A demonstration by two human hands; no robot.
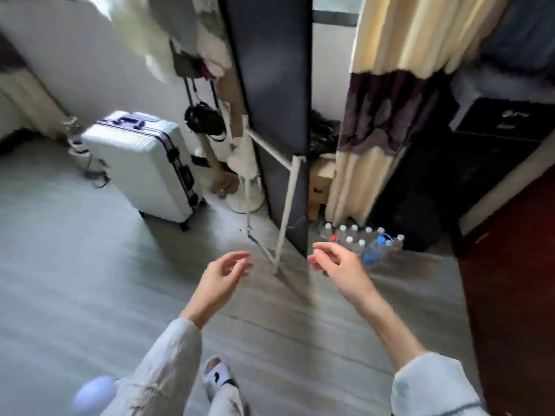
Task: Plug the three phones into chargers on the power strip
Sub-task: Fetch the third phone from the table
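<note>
No phone, charger or power strip shows clearly in the blurred head view. My left hand point(223, 277) hangs in front of me over the grey floor, fingers loosely apart and holding nothing. My right hand point(336, 262) is level with it to the right, fingers also curled apart and empty. Both wrists come out of pale sleeves. A small white object with a dark cord point(79, 151) lies on the floor by the far wall, left of the suitcase; what it is I cannot tell.
A white hard-shell suitcase point(144, 166) stands at left. A tall dark panel on a white frame point(270, 115) rises ahead. Several water bottles point(360, 238) sit on the floor beside a cream curtain point(375, 145). A dark wooden surface point(510, 280) lies at right.
</note>
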